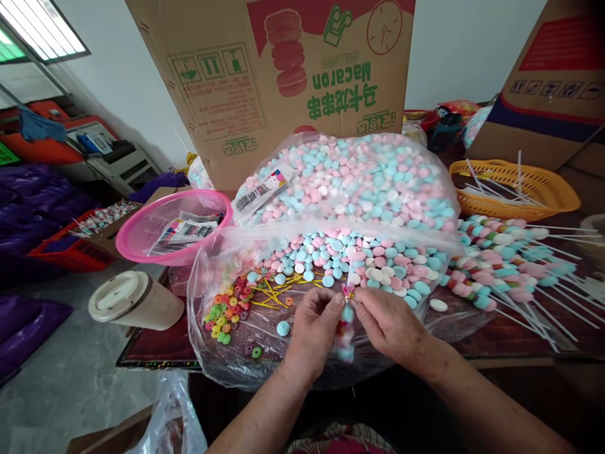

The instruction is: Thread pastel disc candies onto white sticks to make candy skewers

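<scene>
We are pinching a wrapped candy bundle (346, 331) (blurred lower down) in left hand (312, 328) and right hand (392, 321), pastel candies (331, 257) lying farther off.

On the big cardboard box (293, 116) I can read "Macaron" (341, 75) and "马卡龙串串" (341, 101), green and upside down, plus a clock sign (384, 28) and framed handling symbols (211, 65); its finer print escapes me. The right-hand box (534, 126) gives me a row of pictograms (554, 89). Lettering on the single packet (263, 190) atop the clear candy bag (350, 176) is too small for me, as on the stacked packets (186, 231) in the pink basket (137, 230).
</scene>
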